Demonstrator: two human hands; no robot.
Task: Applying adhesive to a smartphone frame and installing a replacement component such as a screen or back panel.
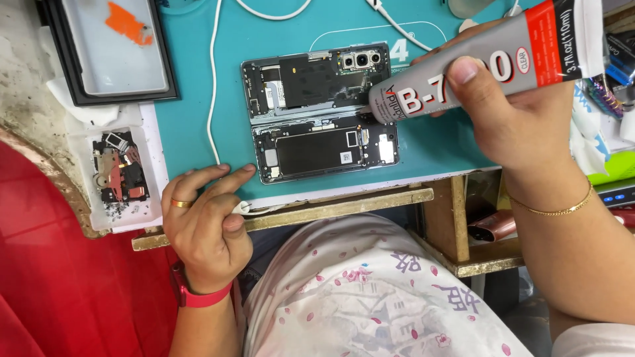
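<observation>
Grey glue tube (486, 63) sits gripped in our right hand (522, 112), its nozzle touching the opened phone (321, 112) on the teal mat (192, 119). Squeezing too hard could flood the boards, we judge; our left hand (208, 221), loosely spread at the mat's edge, isn't steadying the phone.

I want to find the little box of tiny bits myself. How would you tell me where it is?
Start at the teal work mat with the opened phone on it. Go off its left edge, below the black-framed tray, just above the left hand. There sits a small clear plastic box, the only thing heaped with dark and reddish phone scraps and screws.
</observation>
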